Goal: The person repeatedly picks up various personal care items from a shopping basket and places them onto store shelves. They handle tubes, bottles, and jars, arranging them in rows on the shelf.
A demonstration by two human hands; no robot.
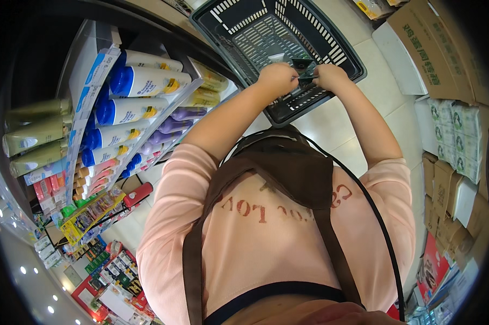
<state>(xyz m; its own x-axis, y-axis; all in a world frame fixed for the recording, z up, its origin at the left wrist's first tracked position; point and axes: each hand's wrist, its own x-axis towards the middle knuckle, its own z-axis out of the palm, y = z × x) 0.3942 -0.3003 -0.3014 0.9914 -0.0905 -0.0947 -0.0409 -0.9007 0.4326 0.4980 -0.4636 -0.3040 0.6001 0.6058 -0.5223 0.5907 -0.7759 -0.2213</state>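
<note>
A dark green plastic shopping basket [341, 71] stands in front of me. Over its near part, my left hand [279, 79] and my right hand [331, 77] pinch opposite ends of a small dark item [306, 79], whose kind I cannot tell. Just beyond it, a dark tube-like item [302, 63] with a wide flat end shows between my hands. A white item [276, 58], perhaps a tube, lies in the basket beyond my left hand. My fingers partly hide these things.
At left, shelves hold white bottles with blue caps [147, 82], purple bottles [175, 125] and green-gold tubes [35, 136]. Cardboard boxes [435, 44] and wrapped tissue packs [455, 134] line the right. Tiled floor [390, 73] lies between. A brown apron [277, 162] and black cable [374, 203] hang before me.
</note>
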